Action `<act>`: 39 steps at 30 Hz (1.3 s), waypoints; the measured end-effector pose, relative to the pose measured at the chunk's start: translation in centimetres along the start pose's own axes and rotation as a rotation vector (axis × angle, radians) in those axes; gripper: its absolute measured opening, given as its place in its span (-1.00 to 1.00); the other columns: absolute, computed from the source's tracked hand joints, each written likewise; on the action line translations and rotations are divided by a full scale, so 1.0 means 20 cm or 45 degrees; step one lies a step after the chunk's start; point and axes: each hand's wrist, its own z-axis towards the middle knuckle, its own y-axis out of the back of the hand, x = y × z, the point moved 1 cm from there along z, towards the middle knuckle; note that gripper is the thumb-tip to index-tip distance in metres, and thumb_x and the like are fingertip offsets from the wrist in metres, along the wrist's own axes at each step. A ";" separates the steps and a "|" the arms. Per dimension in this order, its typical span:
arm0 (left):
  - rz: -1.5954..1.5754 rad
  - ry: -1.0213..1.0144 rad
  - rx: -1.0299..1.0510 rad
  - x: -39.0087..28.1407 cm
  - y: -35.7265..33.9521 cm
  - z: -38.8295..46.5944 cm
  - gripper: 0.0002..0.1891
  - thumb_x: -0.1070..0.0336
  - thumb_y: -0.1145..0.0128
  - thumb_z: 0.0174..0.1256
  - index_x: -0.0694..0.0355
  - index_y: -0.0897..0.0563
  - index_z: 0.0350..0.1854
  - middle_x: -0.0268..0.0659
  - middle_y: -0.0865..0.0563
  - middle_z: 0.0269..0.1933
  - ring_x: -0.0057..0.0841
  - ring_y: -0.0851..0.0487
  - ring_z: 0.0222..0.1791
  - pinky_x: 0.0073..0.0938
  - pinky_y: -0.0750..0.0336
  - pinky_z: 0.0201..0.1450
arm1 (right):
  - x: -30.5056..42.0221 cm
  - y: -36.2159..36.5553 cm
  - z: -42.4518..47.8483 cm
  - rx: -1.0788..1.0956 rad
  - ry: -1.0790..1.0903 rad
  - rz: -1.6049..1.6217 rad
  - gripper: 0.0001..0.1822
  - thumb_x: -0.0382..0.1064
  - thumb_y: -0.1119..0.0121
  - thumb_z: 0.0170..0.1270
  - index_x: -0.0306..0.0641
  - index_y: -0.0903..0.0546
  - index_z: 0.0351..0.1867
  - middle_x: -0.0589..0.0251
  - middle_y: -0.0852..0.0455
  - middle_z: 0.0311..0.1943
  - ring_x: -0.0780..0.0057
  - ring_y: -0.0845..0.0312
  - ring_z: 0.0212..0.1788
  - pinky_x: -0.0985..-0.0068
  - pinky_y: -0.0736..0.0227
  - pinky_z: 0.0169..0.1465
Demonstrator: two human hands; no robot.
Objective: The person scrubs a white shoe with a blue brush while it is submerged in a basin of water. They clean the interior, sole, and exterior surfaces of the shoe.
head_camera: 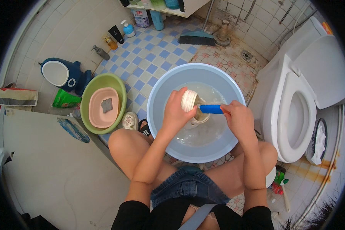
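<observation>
A large light-blue plastic basin [158,138] with cloudy water in it stands between my knees. Above the water my left hand [175,110] grips a cream-coloured shoe [189,100], its opening turned to the right. My right hand [238,120] is closed on the blue handle of a brush [211,109]. The brush's head reaches towards the shoe's opening, and its bristles are partly hidden there. The fingertips of my left hand lie near the end of the blue handle; whether they touch it is unclear.
To the left, a green basin [87,120] holds a pink basin [93,115] with a grey cloth [106,105]. A white toilet [297,123] is on the right. A broom [197,38] and several bottles stand farther back. A clog [130,120] is beside the green basin.
</observation>
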 end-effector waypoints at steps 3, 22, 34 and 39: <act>-0.027 0.011 0.045 -0.03 -0.02 0.00 -0.34 0.32 -0.40 -0.09 0.28 -0.48 0.18 -0.10 -0.54 -0.10 -0.16 -0.57 -0.08 -0.29 -0.49 0.00 | -0.01 -0.14 -0.01 -0.014 0.110 -0.082 -0.82 -0.37 -0.24 0.08 -0.09 -0.77 -0.28 0.14 -0.61 -0.45 0.14 -0.62 -0.40 0.25 -0.50 -0.33; -0.039 -0.032 0.048 -0.02 -0.01 -0.01 -0.34 0.33 -0.41 -0.09 0.29 -0.49 0.17 -0.10 -0.56 -0.10 -0.18 -0.59 -0.08 -0.32 -0.50 0.00 | 0.01 -0.15 -0.02 0.041 0.052 -0.072 -0.85 -0.35 -0.24 0.12 -0.12 -0.74 -0.28 0.15 -0.60 -0.43 0.14 -0.61 -0.38 0.25 -0.47 -0.33; -0.009 -0.079 0.050 -0.02 -0.01 -0.01 -0.32 0.33 -0.43 -0.10 0.33 -0.48 0.16 -0.08 -0.53 -0.10 -0.14 -0.57 -0.10 -0.29 -0.49 -0.05 | 0.00 -0.17 -0.01 -0.008 0.096 -0.034 -0.85 -0.39 -0.21 0.10 -0.12 -0.74 -0.31 0.15 -0.61 -0.41 0.13 -0.61 -0.38 0.26 -0.48 -0.33; -0.014 -0.005 0.023 0.00 0.02 -0.01 -0.32 0.33 -0.42 -0.10 0.30 -0.47 0.18 -0.10 -0.54 -0.10 -0.17 -0.58 -0.09 -0.31 -0.49 -0.02 | 0.02 -0.08 0.00 -0.005 0.027 -0.007 -0.85 -0.40 -0.21 0.10 -0.13 -0.74 -0.32 0.15 -0.62 -0.41 0.11 -0.60 -0.36 0.24 -0.47 -0.32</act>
